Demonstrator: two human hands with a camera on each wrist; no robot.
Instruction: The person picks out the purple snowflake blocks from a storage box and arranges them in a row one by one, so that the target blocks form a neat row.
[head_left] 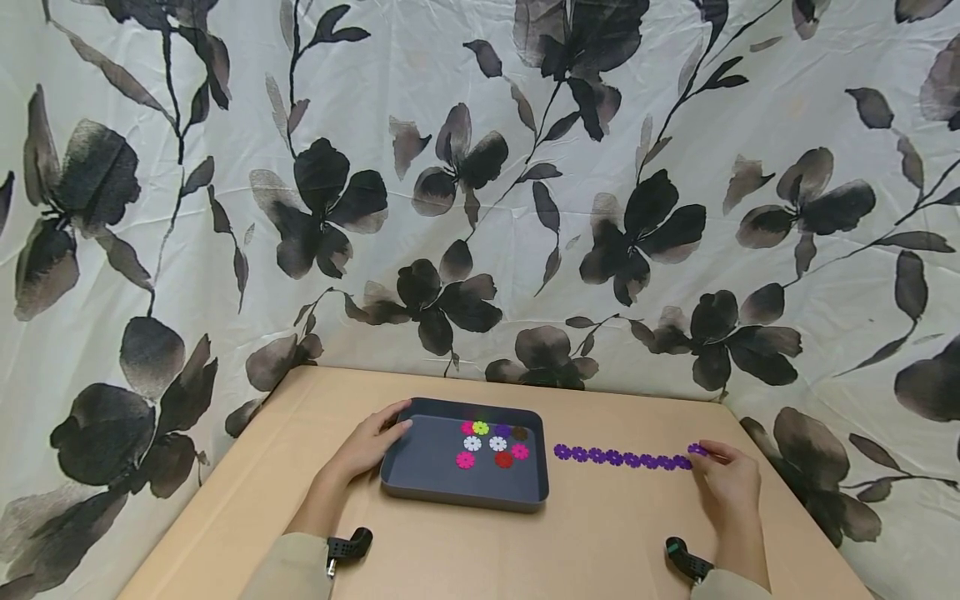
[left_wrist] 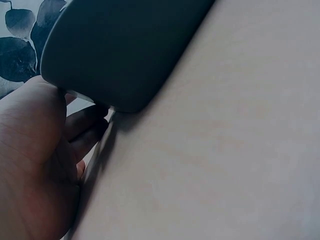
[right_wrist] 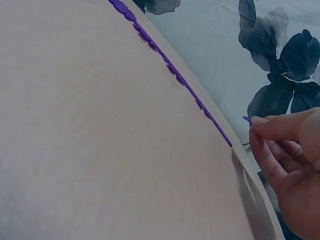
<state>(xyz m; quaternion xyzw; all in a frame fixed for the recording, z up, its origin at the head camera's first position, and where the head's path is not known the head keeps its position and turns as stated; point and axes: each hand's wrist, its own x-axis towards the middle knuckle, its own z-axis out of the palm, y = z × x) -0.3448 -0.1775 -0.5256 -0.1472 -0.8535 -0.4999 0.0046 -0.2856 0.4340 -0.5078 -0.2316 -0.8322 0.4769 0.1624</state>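
My left hand (head_left: 360,450) grips the left side of a dark grey tray (head_left: 423,467), thumb over the rim; in the left wrist view other fingers (left_wrist: 90,127) reach beneath the tray's edge. Between thumb and fingertips my right hand (head_left: 729,479) pinches a purple flower-shaped disc (head_left: 697,449). It is held just above the right end of a row of purple flower discs (head_left: 615,457) on the table. In the right wrist view the pinched disc shows only as a thin purple edge (right_wrist: 246,119), apart from the row.
Several loose flower discs lie in the tray's right half, among them a yellow-green one (head_left: 480,427), a white one (head_left: 472,444), a red one (head_left: 503,459) and a brown one (head_left: 520,433). Behind the wooden-coloured table (head_left: 600,542) hangs a floral cloth (head_left: 450,208).
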